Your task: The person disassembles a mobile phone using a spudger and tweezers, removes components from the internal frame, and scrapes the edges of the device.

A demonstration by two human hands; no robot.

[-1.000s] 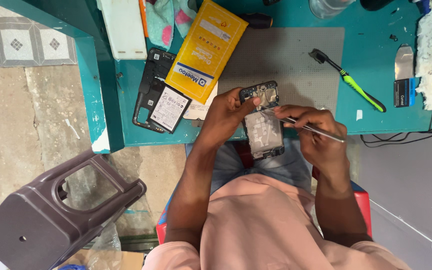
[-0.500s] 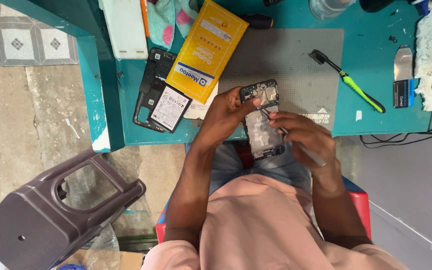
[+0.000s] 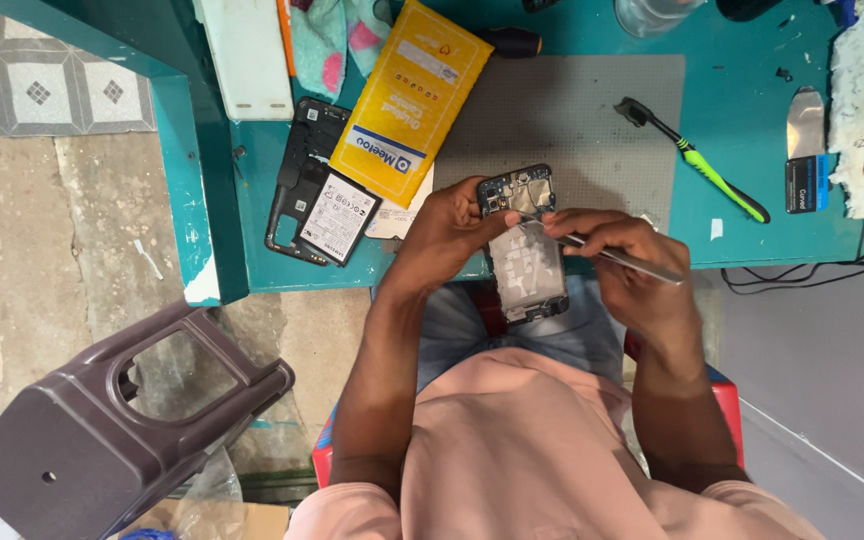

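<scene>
Teal is the workbench (image 3: 752, 60), and over its near edge, above the lap, the person holds an opened phone (image 3: 524, 250) with the back cover off. The left hand (image 3: 442, 235) grasps the phone by its upper left side, fingers curled around the edge. The right hand (image 3: 617, 265) pinches metal tweezers (image 3: 612, 255), the tip resting near the circuit board at the top of the phone. To do this well, I think the left hand should keep the phone steady and the tip should press lightly, so nothing small slips. What exactly the tip touches I cannot make out. A yellow box (image 3: 407, 100) and a green-handled brush (image 3: 697, 165) lie on the bench; things at the top edge are cut off.
</scene>
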